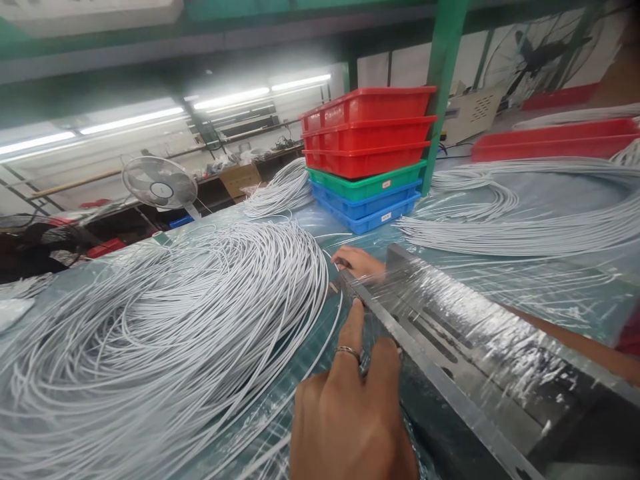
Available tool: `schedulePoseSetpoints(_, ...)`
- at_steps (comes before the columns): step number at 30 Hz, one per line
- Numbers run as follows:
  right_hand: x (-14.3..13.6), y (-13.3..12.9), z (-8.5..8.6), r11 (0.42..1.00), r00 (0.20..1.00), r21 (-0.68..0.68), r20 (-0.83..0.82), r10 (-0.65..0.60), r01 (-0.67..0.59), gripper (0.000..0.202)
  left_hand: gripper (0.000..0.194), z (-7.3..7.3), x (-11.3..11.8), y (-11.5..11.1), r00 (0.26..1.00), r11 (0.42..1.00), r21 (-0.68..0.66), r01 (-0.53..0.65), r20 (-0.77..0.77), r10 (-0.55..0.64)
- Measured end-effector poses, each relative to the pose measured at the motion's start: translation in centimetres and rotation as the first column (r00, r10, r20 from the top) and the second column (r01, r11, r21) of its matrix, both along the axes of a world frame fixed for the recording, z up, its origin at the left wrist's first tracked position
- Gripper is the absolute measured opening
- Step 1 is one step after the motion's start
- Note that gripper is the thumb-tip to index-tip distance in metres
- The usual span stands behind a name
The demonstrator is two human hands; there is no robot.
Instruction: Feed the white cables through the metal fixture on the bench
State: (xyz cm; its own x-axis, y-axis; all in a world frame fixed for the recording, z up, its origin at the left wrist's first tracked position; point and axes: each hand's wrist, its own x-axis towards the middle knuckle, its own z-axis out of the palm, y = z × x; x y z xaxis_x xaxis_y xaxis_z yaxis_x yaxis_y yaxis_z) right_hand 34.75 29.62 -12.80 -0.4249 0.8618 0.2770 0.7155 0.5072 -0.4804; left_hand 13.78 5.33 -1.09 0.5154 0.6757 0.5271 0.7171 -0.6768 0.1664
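Against the metal rail's (pixel 450 347) edge, both hands (pixel 350 413) press.

Bright tube lights (pixel 135 120) overhead flare white; glare streaks the plastic wrap (pixel 480 320); edges bend and blur.

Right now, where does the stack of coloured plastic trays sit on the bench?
In the head view, the stack of trays stands at the far middle of the bench, beside the green post, between white wire bundles.

Glossy white plastic-sheathed wires (pixel 165 333); dull grey metal rail (pixel 450 360) under shiny, crinkled clear film; glossy plastic trays (pixel 367 133).
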Motion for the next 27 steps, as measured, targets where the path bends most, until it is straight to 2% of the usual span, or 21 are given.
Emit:
schedulePoseSetpoints(7, -0.24, -0.36, 0.33, 1.000, 1.000, 0.005, 0.004, -0.017, 0.017, 0.035, 0.034, -0.12, -0.08, 0.17, 1.000, 0.999, 0.047, 0.003, -0.005, -0.003)
schedulePoseSetpoints(19, -0.16, -0.01, 0.00, 1.000, 1.000, 0.004, 0.001, -0.007, 0.007, 0.035, 0.034, -0.16, -0.02, 0.14, 0.999, 1.000, -0.002, 0.006, -0.033, -0.006)
schedulePoseSetpoints(27, -0.19, -0.64, 0.57, 1.000, 1.000, 0.000, -0.027, -0.015, 0.015, 0.030, 0.033, -0.03, -0.31, 0.27, 0.998, 0.999, -0.023, 0.044, -0.049, -0.045)
